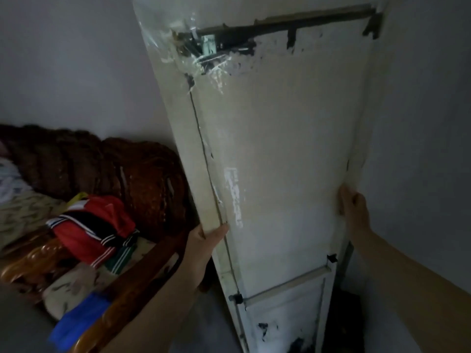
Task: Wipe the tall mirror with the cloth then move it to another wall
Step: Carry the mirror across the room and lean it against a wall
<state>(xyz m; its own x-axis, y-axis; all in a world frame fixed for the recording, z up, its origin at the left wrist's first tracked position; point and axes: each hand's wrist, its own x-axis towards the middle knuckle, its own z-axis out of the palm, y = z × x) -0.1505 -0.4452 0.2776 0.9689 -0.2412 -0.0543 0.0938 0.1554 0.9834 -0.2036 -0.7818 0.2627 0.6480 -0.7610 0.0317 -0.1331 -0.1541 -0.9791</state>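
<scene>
Mirror (280, 161) stands tall in the middle of the view with its pale, scuffed back panel facing the camera, leaning a little to the left, close to the grey wall (420, 123) on the right. Torn clear tape (178, 39) and dark marks run across its upper part. Left hand (206, 240) grasps the left edge of the frame, thumb lying on the back panel and fingers wrapped around the side. Right hand (353, 207) grasps the right edge a little higher, fingers curled over it. To the left sits a wooden bed frame (142, 281), just beside the mirror's lower left side, piled with a brown blanket (114, 169) and red striped clothes (94, 233). The glass side cannot be seen.
</scene>
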